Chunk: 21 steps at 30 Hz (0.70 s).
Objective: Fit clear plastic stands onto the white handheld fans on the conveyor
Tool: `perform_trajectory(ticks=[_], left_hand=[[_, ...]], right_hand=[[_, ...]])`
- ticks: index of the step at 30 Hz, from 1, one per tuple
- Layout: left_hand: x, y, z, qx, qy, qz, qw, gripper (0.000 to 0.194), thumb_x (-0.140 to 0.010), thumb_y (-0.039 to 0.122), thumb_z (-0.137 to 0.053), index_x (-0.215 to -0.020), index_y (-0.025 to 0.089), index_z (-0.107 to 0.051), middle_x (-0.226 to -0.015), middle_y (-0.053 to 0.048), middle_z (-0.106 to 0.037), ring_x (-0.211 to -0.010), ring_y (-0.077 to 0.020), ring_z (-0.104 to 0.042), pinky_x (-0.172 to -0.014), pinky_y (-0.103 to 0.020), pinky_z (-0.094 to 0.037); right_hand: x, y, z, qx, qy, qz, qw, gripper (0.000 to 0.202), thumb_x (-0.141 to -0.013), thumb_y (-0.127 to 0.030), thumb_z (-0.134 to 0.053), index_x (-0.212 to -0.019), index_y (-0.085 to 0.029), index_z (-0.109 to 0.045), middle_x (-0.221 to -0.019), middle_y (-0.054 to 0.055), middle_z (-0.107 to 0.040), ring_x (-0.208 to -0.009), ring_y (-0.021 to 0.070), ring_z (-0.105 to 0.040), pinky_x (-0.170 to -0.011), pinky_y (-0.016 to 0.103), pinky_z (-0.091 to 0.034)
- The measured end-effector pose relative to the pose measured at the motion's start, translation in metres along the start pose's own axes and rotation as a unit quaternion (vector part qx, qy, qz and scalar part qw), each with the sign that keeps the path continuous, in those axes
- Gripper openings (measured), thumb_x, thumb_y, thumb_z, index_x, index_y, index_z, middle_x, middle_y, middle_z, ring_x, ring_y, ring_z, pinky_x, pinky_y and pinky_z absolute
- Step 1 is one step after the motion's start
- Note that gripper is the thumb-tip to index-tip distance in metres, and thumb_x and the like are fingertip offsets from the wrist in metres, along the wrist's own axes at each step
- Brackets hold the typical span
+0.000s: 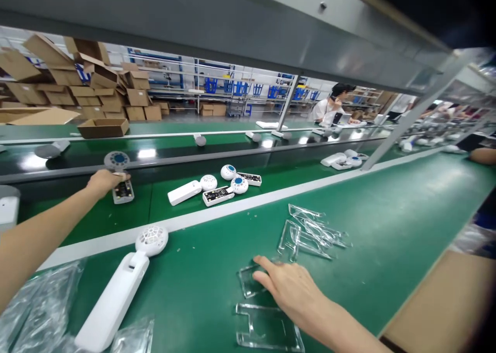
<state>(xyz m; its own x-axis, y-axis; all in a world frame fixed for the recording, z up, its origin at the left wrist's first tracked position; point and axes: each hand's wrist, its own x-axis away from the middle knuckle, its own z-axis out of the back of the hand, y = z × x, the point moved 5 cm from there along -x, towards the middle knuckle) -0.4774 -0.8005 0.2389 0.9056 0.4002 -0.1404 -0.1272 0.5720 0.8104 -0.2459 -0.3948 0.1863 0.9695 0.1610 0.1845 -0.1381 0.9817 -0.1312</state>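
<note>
At the far left, my left hand [104, 182] reaches over the belt and is closed around the neck of a white handheld fan [123, 192]; its handle is uncovered and shows a dark circuit board. My right hand [289, 286] rests over a clear plastic frame [248, 283] on the green table, thumb and forefinger apart, the other fingers partly hidden. Just below it lies another clear plastic frame [267, 340], and beyond it a loose pile of clear plastic frames [310, 231]. A closed white fan [112, 301] lies between my arms, with its round head pointing away.
Several white fans [219, 195] lie on the green strip past the white divider, some with bare boards. Clear plastic bags [42, 306] cover the near left. A metal post [411, 107] rises at right. Across the line sits a person [325, 110]; cardboard boxes [89, 89] are stacked behind.
</note>
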Motion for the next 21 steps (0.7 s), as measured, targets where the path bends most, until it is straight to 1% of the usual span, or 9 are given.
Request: perform_trajectory(ticks=[2, 3, 5, 7, 9, 11, 16, 18, 21], left_hand=[[0.007, 0.005, -0.013, -0.086, 0.02, -0.037, 0.995, 0.07, -0.046, 0.054, -0.082, -0.098, 0.012, -0.057, -0.124, -0.019, -0.053, -0.129, -0.0577, -0.018, -0.099, -0.071, -0.014], [0.014, 0.014, -0.027, -0.11, 0.008, -0.074, 0.991, 0.072, -0.052, 0.054, -0.079, -0.107, 0.013, -0.057, -0.131, -0.019, -0.049, -0.131, -0.0545, -0.02, -0.103, -0.067, -0.015], [0.033, 0.039, -0.072, -0.143, -0.082, -0.181, 0.97, 0.07, -0.065, 0.052, -0.069, -0.124, 0.019, -0.053, -0.134, -0.015, -0.049, -0.128, -0.0416, -0.037, -0.105, -0.05, -0.029], [0.057, 0.061, -0.123, -0.187, -0.232, -0.272, 0.915, 0.069, -0.075, 0.046, -0.06, -0.139, 0.027, -0.042, -0.135, -0.011, -0.049, -0.123, -0.0328, -0.047, -0.1, -0.04, -0.038], [0.07, 0.071, -0.163, -0.248, -0.336, -0.277, 0.865, 0.069, -0.077, 0.035, -0.056, -0.143, 0.029, -0.037, -0.136, -0.014, -0.047, -0.119, -0.0344, -0.051, -0.096, -0.043, -0.042], [0.069, 0.075, -0.184, -0.278, -0.379, -0.244, 0.848, 0.072, -0.071, 0.029, -0.059, -0.141, 0.027, -0.042, -0.132, -0.018, -0.049, -0.11, -0.0385, -0.056, -0.089, -0.048, -0.044], [0.049, 0.071, -0.18, -0.211, -0.392, -0.211, 0.87, 0.071, -0.057, 0.03, -0.071, -0.126, 0.021, -0.058, -0.112, -0.013, -0.065, -0.102, -0.0352, -0.061, -0.089, -0.042, -0.046], [0.043, 0.068, -0.162, -0.164, -0.372, -0.206, 0.89, 0.067, -0.057, 0.032, -0.07, -0.122, 0.021, -0.059, -0.111, -0.011, -0.066, -0.105, -0.0331, -0.06, -0.092, -0.039, -0.046], [0.037, 0.07, -0.121, -0.054, -0.328, -0.198, 0.922, 0.068, -0.067, 0.042, -0.064, -0.13, 0.021, -0.049, -0.125, -0.01, -0.06, -0.111, -0.0288, -0.058, -0.093, -0.036, -0.047]], right_hand=[[-0.013, -0.015, -0.003, 0.051, 0.03, 0.016, 0.998, 0.028, -0.096, -0.038, -0.042, -0.098, -0.021, -0.064, -0.073, 0.007, -0.067, -0.063, 0.0232, -0.066, -0.054, 0.028, -0.038], [-0.021, -0.024, -0.003, 0.067, 0.042, 0.023, 0.997, 0.027, -0.094, -0.04, -0.045, -0.091, -0.02, -0.063, -0.075, 0.008, -0.067, -0.064, 0.0244, -0.067, -0.054, 0.028, -0.039], [-0.035, -0.039, 0.0, 0.085, 0.059, 0.026, 0.994, 0.026, -0.091, -0.043, -0.051, -0.086, -0.019, -0.06, -0.076, 0.009, -0.066, -0.064, 0.0257, -0.068, -0.053, 0.028, -0.04], [-0.045, -0.046, 0.003, 0.089, 0.07, 0.023, 0.993, 0.022, -0.087, -0.041, -0.058, -0.086, -0.019, -0.057, -0.077, 0.009, -0.067, -0.063, 0.0263, -0.068, -0.051, 0.028, -0.04], [-0.047, -0.044, 0.003, 0.078, 0.074, 0.031, 0.994, 0.014, -0.084, -0.031, -0.061, -0.085, -0.019, -0.055, -0.078, 0.008, -0.067, -0.063, 0.0251, -0.068, -0.05, 0.027, -0.038], [-0.044, -0.034, 0.0, 0.046, 0.081, 0.051, 0.994, 0.006, -0.082, -0.016, -0.055, -0.087, -0.019, -0.054, -0.079, 0.006, -0.067, -0.062, 0.0214, -0.067, -0.049, 0.025, -0.036], [-0.038, 0.012, -0.011, -0.129, 0.097, 0.014, 0.987, 0.053, -0.077, -0.002, -0.033, -0.124, -0.022, -0.044, -0.078, 0.002, -0.064, -0.057, 0.0145, -0.062, -0.05, 0.023, -0.04], [-0.043, 0.024, -0.011, -0.225, 0.11, -0.01, 0.968, 0.058, -0.081, -0.009, -0.03, -0.138, -0.022, -0.033, -0.076, 0.001, -0.061, -0.057, 0.0141, -0.06, -0.051, 0.024, -0.044], [-0.055, 0.02, 0.005, -0.336, 0.139, -0.041, 0.931, 0.047, -0.09, -0.031, -0.03, -0.135, -0.019, -0.041, -0.076, 0.002, -0.059, -0.064, 0.0163, -0.059, -0.056, 0.027, -0.048]])
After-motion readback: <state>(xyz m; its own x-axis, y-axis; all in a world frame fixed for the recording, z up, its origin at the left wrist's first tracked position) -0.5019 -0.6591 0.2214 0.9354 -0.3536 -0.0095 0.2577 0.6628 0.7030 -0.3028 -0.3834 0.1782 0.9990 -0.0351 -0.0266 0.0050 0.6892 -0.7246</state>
